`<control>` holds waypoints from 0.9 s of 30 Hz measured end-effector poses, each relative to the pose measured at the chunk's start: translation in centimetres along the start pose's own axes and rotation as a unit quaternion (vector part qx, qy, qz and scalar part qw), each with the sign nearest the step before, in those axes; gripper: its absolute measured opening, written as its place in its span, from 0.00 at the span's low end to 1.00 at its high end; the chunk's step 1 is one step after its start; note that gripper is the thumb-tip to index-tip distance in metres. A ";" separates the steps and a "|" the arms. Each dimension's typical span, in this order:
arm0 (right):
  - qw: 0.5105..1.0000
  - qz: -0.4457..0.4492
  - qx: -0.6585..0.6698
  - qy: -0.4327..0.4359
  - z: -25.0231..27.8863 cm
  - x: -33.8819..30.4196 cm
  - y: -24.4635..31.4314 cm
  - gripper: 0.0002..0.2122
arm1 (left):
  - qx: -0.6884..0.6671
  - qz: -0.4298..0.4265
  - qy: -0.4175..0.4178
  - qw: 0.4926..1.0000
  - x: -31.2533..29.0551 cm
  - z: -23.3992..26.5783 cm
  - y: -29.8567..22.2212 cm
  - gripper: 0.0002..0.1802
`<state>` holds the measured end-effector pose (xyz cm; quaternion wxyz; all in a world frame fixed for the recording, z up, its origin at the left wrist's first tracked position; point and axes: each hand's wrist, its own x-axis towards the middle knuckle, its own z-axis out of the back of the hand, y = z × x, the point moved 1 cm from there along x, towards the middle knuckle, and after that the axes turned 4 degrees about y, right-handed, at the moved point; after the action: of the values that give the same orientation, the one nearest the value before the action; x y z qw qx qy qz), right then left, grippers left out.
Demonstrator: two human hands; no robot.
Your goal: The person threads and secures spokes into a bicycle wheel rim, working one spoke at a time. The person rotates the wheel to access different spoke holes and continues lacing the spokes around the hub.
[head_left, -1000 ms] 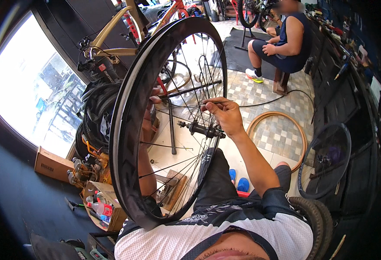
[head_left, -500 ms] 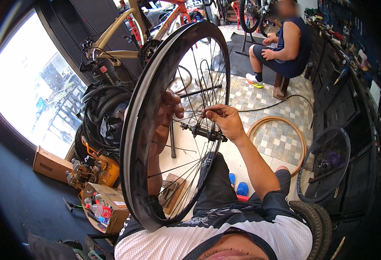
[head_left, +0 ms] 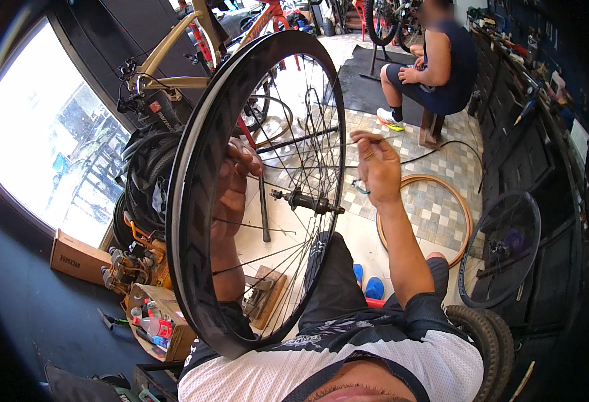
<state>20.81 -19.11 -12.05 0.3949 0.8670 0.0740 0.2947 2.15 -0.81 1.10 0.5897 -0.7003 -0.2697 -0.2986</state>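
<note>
A black deep-rimmed bicycle wheel (head_left: 188, 201) stands upright and tilted in front of me, its lower rim against my body. Spokes fill part of it, and some hang loose around the black hub (head_left: 301, 199). My left hand (head_left: 231, 191), seen through the wheel, is at the rim's left side with fingers curled; its exact hold is partly hidden. Right of the wheel, my right hand (head_left: 379, 173) pinches a thin dark spoke between thumb and fingers; the spoke runs leftward toward the wheel. A small teal thing shows beside that hand, too small to name.
Another person (head_left: 435, 74) sits on a stool ahead. A tan tire (head_left: 470, 221) lies on the tiled floor, and another wheel (head_left: 465, 268) leans at right. At left are a yellow machine (head_left: 150, 264), a box of bottles (head_left: 174, 315) and a bike frame (head_left: 167, 57).
My right hand has moved from beside the hub to the right and slightly up, clear of the wheel. The wheel and my left hand have shifted slightly left.
</note>
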 end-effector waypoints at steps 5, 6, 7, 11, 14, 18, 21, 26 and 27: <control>0.988 0.141 0.052 -0.044 0.1 1.8 4.7 0.11 | -0.012 -0.002 -0.004 1.000 -0.1 0.9 0.3 0.11; 0.979 0.192 0.033 -0.059 0.0 2.1 5.8 0.13 | -0.014 -0.002 -0.004 1.000 -0.1 1.1 0.3 0.12; 0.972 0.226 0.004 -0.062 0.0 2.1 6.7 0.13 | -0.017 -0.002 -0.003 1.000 -0.2 1.2 0.3 0.12; 0.939 0.318 -0.114 -0.072 -2.5 0.5 10.3 0.13 | -0.023 -0.005 -0.030 0.999 -0.4 1.6 0.6 0.13; 0.913 0.345 -0.216 0.037 -6.2 -1.6 11.6 0.12 | -0.018 -0.005 -0.015 1.000 -0.2 1.7 0.6 0.13; 0.861 0.326 -0.336 0.197 -10.5 -2.7 11.0 0.12 | 0.001 -0.013 -0.019 1.000 -0.3 2.1 1.0 0.14; 0.876 0.291 -0.326 0.205 -11.9 -3.0 9.0 0.12 | -0.017 -0.010 -0.032 0.999 -0.3 1.8 1.2 0.14; 0.882 0.280 -0.330 0.189 -12.3 -3.5 7.4 0.10 | -0.020 -0.003 -0.028 0.999 -0.1 1.1 0.8 0.14; 0.884 0.268 -0.333 0.189 -12.2 -3.6 7.3 0.10 | -0.023 -0.003 -0.024 0.999 -0.1 1.2 0.9 0.14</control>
<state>10.16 -17.49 -2.09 0.5445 0.5994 -0.1904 0.5550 2.84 0.27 0.32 0.5658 -0.7198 -0.2792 -0.2895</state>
